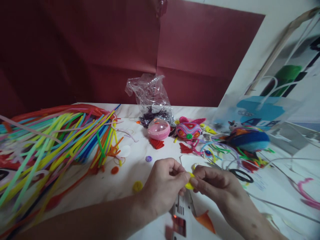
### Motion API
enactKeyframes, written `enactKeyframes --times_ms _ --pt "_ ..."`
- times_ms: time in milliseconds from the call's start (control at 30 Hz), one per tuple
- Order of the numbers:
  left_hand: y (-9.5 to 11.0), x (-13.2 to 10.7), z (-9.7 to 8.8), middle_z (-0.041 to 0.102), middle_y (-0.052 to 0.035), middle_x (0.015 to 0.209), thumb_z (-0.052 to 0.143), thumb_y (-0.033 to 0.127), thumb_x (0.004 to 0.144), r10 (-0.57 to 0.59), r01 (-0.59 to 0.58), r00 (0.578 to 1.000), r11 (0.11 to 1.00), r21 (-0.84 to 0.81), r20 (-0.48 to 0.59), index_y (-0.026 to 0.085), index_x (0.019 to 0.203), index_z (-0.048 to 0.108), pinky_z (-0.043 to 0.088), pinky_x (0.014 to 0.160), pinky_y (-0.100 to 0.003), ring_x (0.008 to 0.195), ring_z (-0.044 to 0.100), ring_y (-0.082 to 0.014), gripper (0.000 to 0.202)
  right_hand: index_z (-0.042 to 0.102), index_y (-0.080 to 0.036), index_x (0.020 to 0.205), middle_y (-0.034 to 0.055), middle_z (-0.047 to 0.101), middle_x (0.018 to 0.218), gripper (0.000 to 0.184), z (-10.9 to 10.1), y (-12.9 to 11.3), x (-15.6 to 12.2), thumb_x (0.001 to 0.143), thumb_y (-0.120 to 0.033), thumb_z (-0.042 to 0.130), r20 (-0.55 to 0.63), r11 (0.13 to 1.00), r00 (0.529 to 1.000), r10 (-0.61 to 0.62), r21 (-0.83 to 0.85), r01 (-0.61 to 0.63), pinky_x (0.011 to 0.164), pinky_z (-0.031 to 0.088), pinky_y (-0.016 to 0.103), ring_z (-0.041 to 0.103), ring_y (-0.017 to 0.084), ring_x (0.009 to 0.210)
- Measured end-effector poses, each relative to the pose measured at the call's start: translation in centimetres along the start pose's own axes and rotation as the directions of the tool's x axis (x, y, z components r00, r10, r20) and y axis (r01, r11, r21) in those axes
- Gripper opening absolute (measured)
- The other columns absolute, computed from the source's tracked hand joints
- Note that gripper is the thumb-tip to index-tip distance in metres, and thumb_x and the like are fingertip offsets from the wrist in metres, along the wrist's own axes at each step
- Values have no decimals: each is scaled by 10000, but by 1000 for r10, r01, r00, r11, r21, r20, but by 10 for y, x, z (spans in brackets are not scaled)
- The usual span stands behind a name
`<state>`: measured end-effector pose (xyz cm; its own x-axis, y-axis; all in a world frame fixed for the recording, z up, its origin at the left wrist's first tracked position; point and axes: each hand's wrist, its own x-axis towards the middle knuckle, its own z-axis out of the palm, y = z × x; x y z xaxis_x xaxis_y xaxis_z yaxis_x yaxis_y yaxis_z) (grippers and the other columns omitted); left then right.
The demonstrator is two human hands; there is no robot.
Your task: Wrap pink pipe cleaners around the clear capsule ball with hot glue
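My left hand [163,185] and my right hand [216,183] meet low in the middle of the view, over a white marble table [100,186]. Both pinch a small yellow pipe-cleaner piece [189,181] between thumb and fingers, and the other fingers are curled. A white glue gun [181,216] with a red light lies just under my hands. Beside it rests an orange paper scrap [206,221].
A big heap of coloured pipe cleaners [50,143] fills the left. Behind my hands are a pink ball in a clear shell [158,129], a pink woven figure [188,129], a clear plastic bag [151,96], a blue fuzzy lump [250,140], scissors [237,173] and small coils.
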<state>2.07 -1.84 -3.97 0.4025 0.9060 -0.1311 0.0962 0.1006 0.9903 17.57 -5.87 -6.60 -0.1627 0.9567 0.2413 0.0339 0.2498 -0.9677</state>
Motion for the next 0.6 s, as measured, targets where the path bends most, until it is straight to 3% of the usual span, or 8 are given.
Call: enactKeyframes --times_ms 200,467,600 --pt "-5 2 -1 550 31 539 630 292 746 32 -24 997 993 -116 70 125 709 554 399 487 -181 476 495 -65 187 558 -46 663 77 468 628 646 -3 -1 5 862 -624 764 -9 999 1000 6 -41 -6 487 336 46 398 95 547" --pt "0 0 1 504 43 478 583 175 734 28 -27 999 999 -43 18 139 659 526 354 480 -187 460 455 -66 101 576 -55 685 79 488 671 571 -4 0 5 850 -556 795 -1 999 999 38 -2 -38 534 377 74 432 115 600" --pt "0 0 1 510 46 493 591 180 726 56 -58 998 993 -107 -25 134 666 527 366 480 -188 456 463 -65 99 616 -49 761 101 514 755 547 -4 6 3 865 -563 772 5 998 998 60 21 -60 575 413 108 468 140 648"
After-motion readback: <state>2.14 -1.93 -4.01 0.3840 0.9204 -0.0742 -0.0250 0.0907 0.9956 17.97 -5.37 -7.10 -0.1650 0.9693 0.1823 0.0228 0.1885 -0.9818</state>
